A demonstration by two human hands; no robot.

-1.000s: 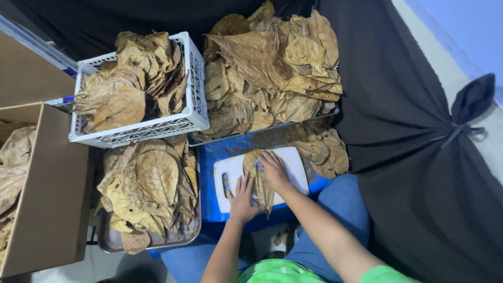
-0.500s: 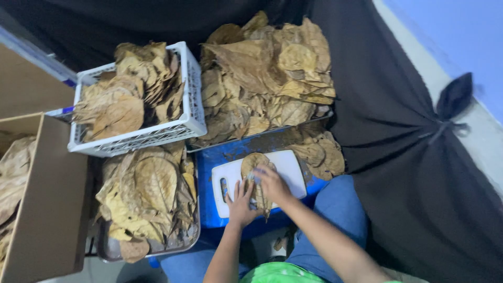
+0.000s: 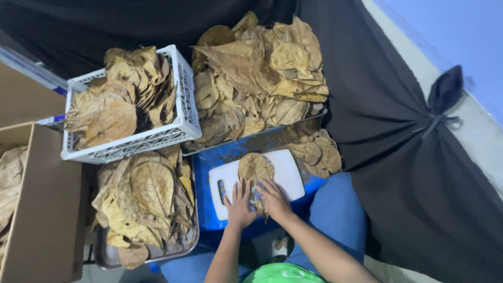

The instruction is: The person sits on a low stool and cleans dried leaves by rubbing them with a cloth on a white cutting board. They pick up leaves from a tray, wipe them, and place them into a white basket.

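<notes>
A dry brown leaf [image 3: 255, 167] lies on a white cutting board [image 3: 288, 173] that rests on a blue surface [image 3: 207, 178]. My left hand [image 3: 239, 204] lies flat on the board at the leaf's near end, fingers spread. My right hand [image 3: 272, 198] presses on the same end of the leaf just to the right, fingers bent; something small may lie beneath it, too unclear to tell. Both hands touch the leaf side by side.
A white plastic basket [image 3: 183, 123] of dry leaves sits at the back left. A big heap of leaves [image 3: 257, 78] fills a tray behind the board. A metal tray [image 3: 105, 257] of leaves and a cardboard box [image 3: 44, 209] lie left. Black cloth [image 3: 408, 173] hangs right.
The hands stay on the leaf; my right hand has slid a little toward its near end. The view has shifted slightly.
</notes>
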